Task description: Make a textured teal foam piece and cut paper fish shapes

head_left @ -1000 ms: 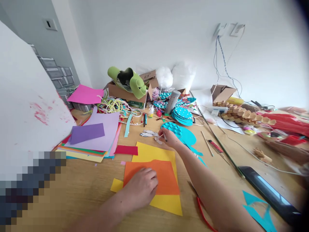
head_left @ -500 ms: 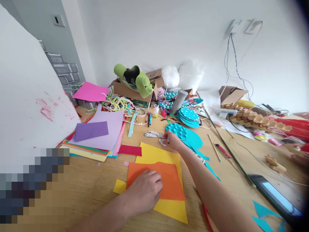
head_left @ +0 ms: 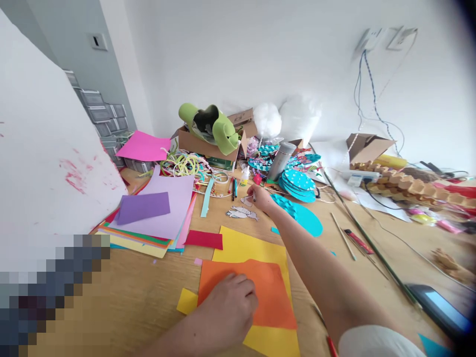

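My left hand rests on a sheet of orange paper, its fingers curled under; whatever is beneath them is hidden. Under the orange sheet lies a larger yellow sheet. Stretched out to the back, my right hand pinches a small white paper fish cutout at its edge. A small grey-and-dark end, perhaps of a pen, also shows at its fingers. Several more outlined fish cutouts overlap on the table just in front of that hand.
Stacked coloured paper lies at left, beside a red strip. Behind are a glue bottle, markers and a grey flask. Blue discs, a cutter, a long green stick and a phone lie right.
My right hand has moved farther back, carrying one fish cutout away from the others. My left hand stays on the orange paper. The whole view has shifted slightly.
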`<action>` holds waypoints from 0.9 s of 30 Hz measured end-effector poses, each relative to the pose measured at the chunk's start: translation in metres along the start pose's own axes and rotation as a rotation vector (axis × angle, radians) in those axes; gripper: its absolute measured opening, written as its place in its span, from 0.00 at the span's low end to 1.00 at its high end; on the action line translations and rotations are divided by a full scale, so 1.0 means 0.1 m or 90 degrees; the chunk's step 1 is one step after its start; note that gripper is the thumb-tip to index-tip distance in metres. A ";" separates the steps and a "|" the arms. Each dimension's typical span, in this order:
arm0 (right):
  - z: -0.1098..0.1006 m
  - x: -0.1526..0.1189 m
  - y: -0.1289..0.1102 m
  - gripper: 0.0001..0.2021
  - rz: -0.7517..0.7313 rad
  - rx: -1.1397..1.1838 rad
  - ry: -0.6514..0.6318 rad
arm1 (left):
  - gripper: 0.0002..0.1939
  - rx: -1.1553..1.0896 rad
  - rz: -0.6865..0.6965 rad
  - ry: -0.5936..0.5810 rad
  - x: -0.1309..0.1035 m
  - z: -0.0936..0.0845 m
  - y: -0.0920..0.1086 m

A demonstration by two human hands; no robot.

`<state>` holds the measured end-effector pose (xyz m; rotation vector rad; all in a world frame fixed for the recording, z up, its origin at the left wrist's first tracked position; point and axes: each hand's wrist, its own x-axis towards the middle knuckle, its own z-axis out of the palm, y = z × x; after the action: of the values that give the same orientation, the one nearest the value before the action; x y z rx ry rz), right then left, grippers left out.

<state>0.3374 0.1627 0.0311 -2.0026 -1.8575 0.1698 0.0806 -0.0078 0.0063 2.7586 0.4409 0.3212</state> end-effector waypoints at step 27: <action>-0.63 -3.09 0.16 0.14 -0.024 -0.181 -0.043 | 0.02 0.054 0.008 -0.033 -0.01 -0.08 0.09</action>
<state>0.3412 -0.1532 0.0264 -2.1675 -2.0584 -0.0406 0.0800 -0.0135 0.0164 2.8463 0.4336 0.2375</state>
